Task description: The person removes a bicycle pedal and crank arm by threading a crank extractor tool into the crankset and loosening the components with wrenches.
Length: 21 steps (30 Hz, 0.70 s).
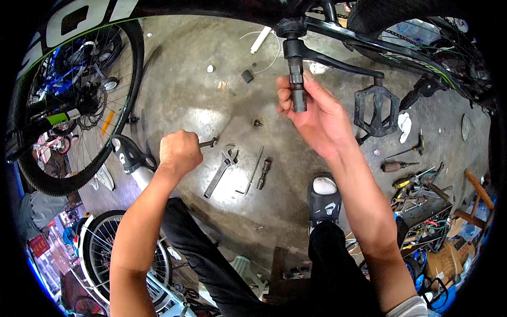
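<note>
My right hand (319, 116) is closed around a dark cylindrical metal tool (297, 87), which stands against the bicycle's crank arm (293, 50) at top centre. The pedal (376, 111) hangs on that arm to the right. My left hand (179, 150) is closed on a dark open-ended wrench (210, 143), held low left of centre. On the concrete floor (195, 74) between my forearms lie an adjustable wrench (216, 177), a long hex key (253, 171) and a short dark tool (264, 174). A small metal part (257, 122) lies just above them.
A bicycle wheel (134, 90) fills the upper left, another wheel (92, 238) the lower left. A T-handled tool (406, 151), screwdriver (393, 166) and piled tools (420, 222) lie at right beside a cardboard box (443, 264). My sandalled feet (325, 203) stand on the floor.
</note>
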### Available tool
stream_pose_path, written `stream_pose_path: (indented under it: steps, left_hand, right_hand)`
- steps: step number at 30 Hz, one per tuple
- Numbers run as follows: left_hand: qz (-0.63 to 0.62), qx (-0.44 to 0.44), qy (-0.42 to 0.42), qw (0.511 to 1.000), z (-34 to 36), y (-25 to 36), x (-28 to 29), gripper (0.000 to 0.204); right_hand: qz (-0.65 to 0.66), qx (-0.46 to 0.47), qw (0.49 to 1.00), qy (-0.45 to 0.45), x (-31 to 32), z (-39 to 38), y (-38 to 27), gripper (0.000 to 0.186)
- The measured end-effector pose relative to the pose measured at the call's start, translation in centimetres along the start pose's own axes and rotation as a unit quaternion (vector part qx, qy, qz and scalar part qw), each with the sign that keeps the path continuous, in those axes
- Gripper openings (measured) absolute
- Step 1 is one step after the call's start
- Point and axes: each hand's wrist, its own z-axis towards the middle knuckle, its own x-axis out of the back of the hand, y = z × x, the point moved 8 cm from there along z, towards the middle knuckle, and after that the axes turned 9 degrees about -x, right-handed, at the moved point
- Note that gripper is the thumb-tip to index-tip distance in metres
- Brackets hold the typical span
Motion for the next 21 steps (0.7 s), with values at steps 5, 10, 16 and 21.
stream_pose_path:
  steps: [5,10,16,21]
  left_hand:
    - [0.014,0.007,0.056,0.998,-1.1,-2.6,-1.7,0.016]
    - [-0.076,-0.134,0.379,0.912,-9.8,-2.4,7.3,0.015]
    - [0.042,-0.271,0.486,0.830,-16.1,3.8,20.9,0.016]
    - [0.092,-0.288,0.432,0.850,-15.6,6.6,24.9,0.013]
  right_hand:
    - [-0.020,0.041,0.999,-0.011,0.2,0.4,-0.3,0.043]
    - [-0.045,0.055,0.997,0.033,0.4,-0.8,0.1,0.042]
    - [-0.068,0.073,0.994,0.054,1.1,-1.0,-0.1,0.039]
    - [-0.065,0.082,0.991,0.079,0.7,-1.0,-0.1,0.035]
